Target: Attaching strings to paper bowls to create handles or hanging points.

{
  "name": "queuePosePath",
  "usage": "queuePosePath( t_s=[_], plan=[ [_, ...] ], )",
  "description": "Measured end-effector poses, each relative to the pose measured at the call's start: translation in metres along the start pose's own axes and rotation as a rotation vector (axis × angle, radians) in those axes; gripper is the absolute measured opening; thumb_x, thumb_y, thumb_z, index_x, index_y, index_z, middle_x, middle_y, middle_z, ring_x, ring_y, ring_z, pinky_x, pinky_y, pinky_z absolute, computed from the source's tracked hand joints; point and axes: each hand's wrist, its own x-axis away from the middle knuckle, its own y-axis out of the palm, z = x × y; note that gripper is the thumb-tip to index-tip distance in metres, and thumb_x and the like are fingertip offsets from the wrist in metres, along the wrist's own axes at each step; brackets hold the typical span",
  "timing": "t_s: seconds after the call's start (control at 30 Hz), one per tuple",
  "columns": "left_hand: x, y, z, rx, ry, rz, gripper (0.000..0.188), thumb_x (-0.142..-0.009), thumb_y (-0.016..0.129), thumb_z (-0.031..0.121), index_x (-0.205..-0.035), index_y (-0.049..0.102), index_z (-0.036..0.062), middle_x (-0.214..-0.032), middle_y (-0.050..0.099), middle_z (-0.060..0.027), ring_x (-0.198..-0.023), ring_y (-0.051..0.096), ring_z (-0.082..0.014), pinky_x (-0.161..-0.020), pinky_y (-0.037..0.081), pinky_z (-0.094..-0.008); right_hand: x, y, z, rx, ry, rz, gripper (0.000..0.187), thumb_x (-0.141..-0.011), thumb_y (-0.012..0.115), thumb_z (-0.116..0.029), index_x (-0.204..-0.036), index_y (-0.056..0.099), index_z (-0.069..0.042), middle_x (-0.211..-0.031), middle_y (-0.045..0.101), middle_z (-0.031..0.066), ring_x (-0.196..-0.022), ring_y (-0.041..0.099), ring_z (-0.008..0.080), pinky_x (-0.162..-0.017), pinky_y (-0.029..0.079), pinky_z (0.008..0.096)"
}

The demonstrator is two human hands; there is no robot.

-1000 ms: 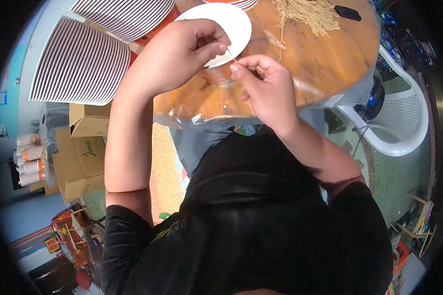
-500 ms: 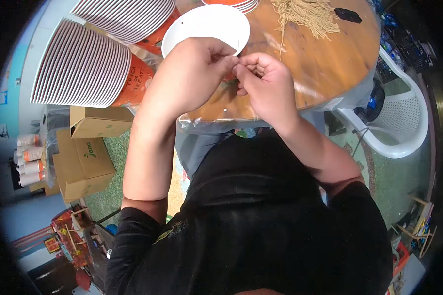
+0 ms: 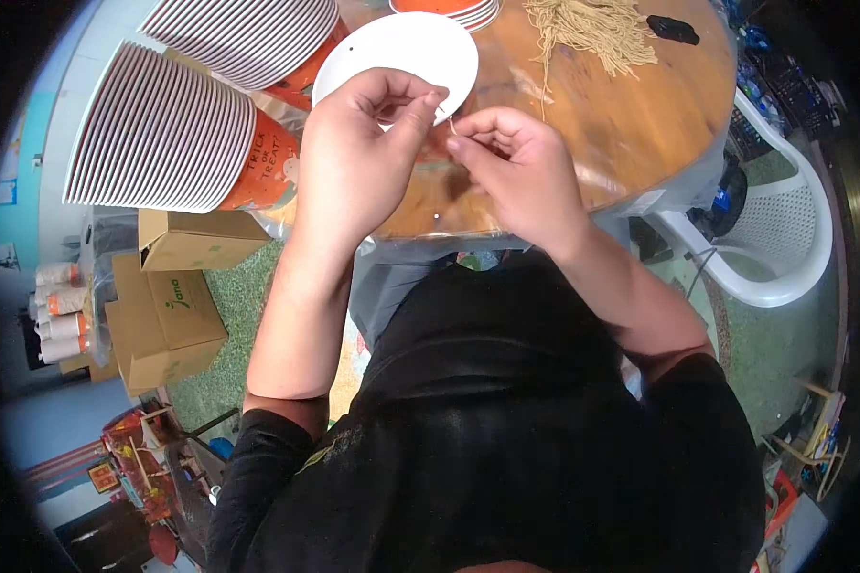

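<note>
A paper bucket, white inside, stands on the table with its mouth toward me; a small dark hole shows on its far left side. At its near rim, a thin beige string runs between my fingers. My left hand pinches one part of it between thumb and forefinger, just over the rim. My right hand is closed on another part, right of the rim. A short gap separates the two sets of fingertips. My hands hide most of the bucket's near side.
Two tall nested stacks of orange-and-white buckets, the near one and the far one, lie at the left. A bundle of beige strings and a black object are at the back right. Cardboard boxes and a white plastic chair flank the table.
My hands were together at the bucket's rim and have now drawn apart, the left one moving up and left. String now shows between the fingertips.
</note>
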Motion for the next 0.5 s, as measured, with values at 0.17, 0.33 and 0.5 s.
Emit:
queuePosePath(
  t_s=[0.17,0.33,0.5],
  plan=[
    [-0.001,-0.005,-0.004,0.039,-0.019,0.020,0.016,-0.106,0.076,0.011,-0.113,0.082,-0.0020,-0.095,0.084,-0.0104,-0.090,0.079,-0.0123,-0.078,0.062,-0.0309,0.002,-0.030,-0.020,0.226,0.000,-0.067,0.012,-0.106,0.078,-0.011,-0.111,0.079,0.000,-0.100,0.083,0.0052,-0.081,0.073,0.0081,-0.072,0.058,0.0279],
    [0.001,-0.005,-0.005,-0.061,0.029,-0.025,0.015,-0.106,0.077,0.011,-0.114,0.083,-0.0005,-0.098,0.085,-0.0107,-0.090,0.079,-0.0149,-0.082,0.062,-0.0327,-0.018,-0.053,-0.077,1.019,-0.529,-0.284,0.013,-0.096,0.079,-0.020,-0.099,0.077,-0.008,-0.086,0.074,0.0131,-0.078,0.075,0.0318,-0.070,0.058,0.0449],
    [0.003,-0.004,-0.002,-0.163,0.158,-0.042,0.013,-0.104,0.079,0.012,-0.111,0.085,0.0020,-0.096,0.083,-0.0114,-0.091,0.081,-0.0213,-0.082,0.062,-0.0357,-0.045,-0.055,-0.085,1.164,-0.752,-0.175,0.012,-0.095,0.079,-0.023,-0.094,0.074,-0.012,-0.084,0.072,0.0085,-0.082,0.073,0.0343,-0.071,0.058,0.0476]
  ],
)
